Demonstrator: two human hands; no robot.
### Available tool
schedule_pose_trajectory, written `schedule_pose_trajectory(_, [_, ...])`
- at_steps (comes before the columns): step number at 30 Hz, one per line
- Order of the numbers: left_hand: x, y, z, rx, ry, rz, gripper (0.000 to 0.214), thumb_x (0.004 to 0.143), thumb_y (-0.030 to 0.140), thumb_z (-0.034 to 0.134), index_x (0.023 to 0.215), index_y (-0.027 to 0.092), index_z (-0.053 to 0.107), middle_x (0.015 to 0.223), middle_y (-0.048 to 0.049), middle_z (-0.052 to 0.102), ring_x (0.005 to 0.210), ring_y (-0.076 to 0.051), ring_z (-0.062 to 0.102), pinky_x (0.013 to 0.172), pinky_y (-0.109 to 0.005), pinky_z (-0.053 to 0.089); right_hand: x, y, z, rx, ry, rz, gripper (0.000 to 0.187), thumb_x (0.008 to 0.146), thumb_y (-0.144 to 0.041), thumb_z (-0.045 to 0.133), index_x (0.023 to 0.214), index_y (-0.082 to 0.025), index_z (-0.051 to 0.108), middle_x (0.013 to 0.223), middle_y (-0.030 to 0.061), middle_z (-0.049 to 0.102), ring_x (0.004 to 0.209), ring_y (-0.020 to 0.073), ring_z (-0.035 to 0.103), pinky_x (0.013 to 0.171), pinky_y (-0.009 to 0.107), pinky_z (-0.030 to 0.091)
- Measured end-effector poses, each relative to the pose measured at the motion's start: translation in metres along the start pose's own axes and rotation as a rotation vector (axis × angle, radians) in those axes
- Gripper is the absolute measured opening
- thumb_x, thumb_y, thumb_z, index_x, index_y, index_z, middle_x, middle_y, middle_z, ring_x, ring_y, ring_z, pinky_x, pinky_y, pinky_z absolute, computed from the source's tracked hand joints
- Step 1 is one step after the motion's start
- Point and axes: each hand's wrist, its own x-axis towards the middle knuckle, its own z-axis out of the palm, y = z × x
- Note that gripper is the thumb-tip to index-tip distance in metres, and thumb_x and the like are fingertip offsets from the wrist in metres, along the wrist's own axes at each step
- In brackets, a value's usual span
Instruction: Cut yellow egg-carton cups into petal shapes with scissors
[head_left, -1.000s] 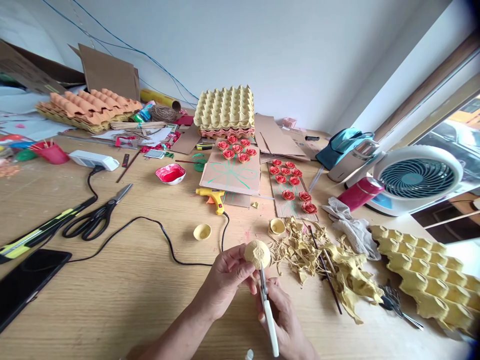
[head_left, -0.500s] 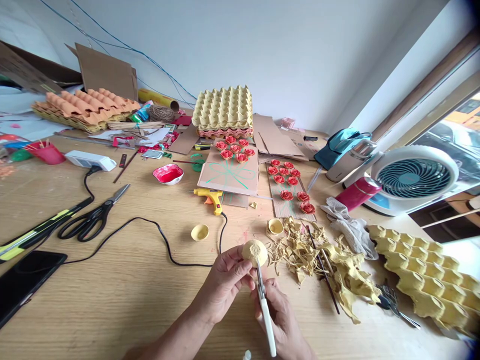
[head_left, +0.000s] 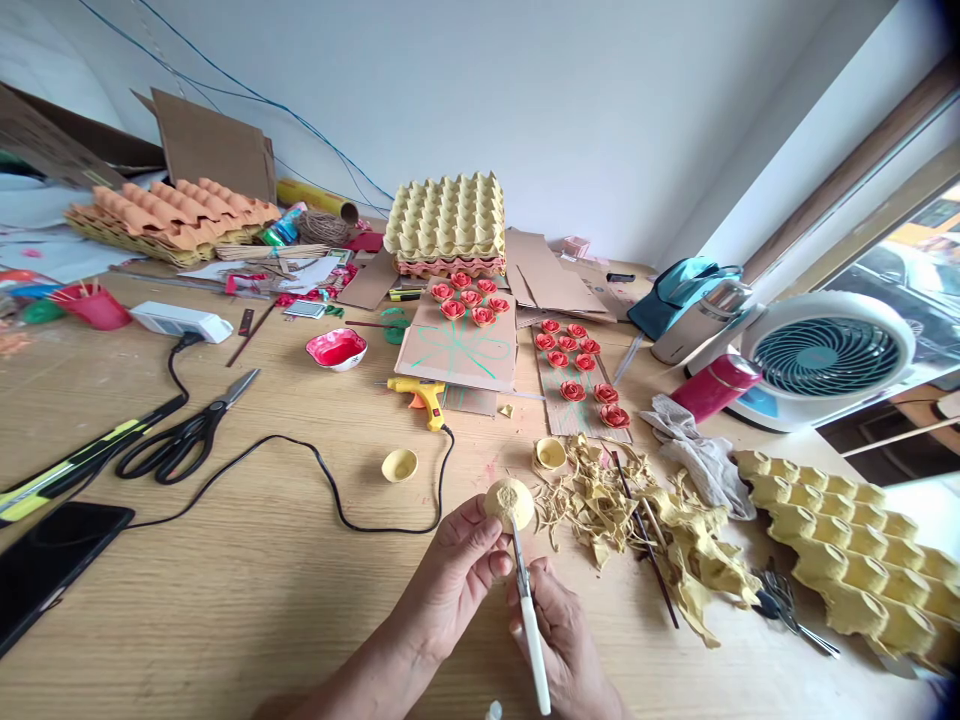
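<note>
My left hand [head_left: 457, 565] pinches a pale yellow egg-carton cup [head_left: 511, 500] by its left edge, base turned towards me. In my right hand [head_left: 562, 635] is a pair of white-handled scissors [head_left: 534, 640], their blades pointing up and touching the cup's lower edge. Both hands are closed. Another cut cup [head_left: 400, 465] rests on the table to the left, and a cup [head_left: 551, 454] stands to the right beside a heap of carton scraps [head_left: 600, 500]. The far side of the held cup is hidden.
A yellow glue gun [head_left: 420, 395] lies ahead with its black cord. Red paper roses [head_left: 484, 316] sit on cardboard [head_left: 457, 350]. Black scissors [head_left: 187, 430] and a phone [head_left: 64, 560] are at left; an egg tray [head_left: 847, 550] and a fan [head_left: 825, 355] at right.
Very little differs. My left-hand fingers have shifted slightly around the cup, and the scissors remain at its lower edge.
</note>
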Motion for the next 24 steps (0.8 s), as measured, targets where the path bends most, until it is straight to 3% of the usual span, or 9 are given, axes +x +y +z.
schedule_pose_trajectory(6, [-0.0021, -0.0017, 0.0032, -0.022, 0.021, 0.0, 0.025, 0.071, 0.022, 0.085, 0.089, 0.014, 0.071, 0.077, 0.0014, 0.056, 0.064, -0.004, 0.047, 0.054, -0.014, 0.042, 0.0002, -0.0021, 0.0015, -0.02, 0.02, -0.014, 0.03, 0.097, -0.042, 0.046, 0.077, -0.021, 0.047, 0.071, -0.0011, 0.047, 0.069, 0.0165, 0.044, 0.068, 0.031, 0.04])
schedule_pose_trajectory(24, [-0.0035, 0.0042, 0.0056, 0.073, -0.001, 0.031, 0.023, 0.073, 0.027, 0.083, 0.086, 0.014, 0.069, 0.072, 0.0014, 0.053, 0.061, -0.005, 0.046, 0.051, -0.014, 0.041, 0.0018, -0.0084, 0.0002, 0.009, -0.003, 0.011, 0.034, 0.097, -0.05, 0.045, 0.082, -0.021, 0.054, 0.076, 0.002, 0.053, 0.074, 0.0193, 0.047, 0.069, 0.032, 0.041])
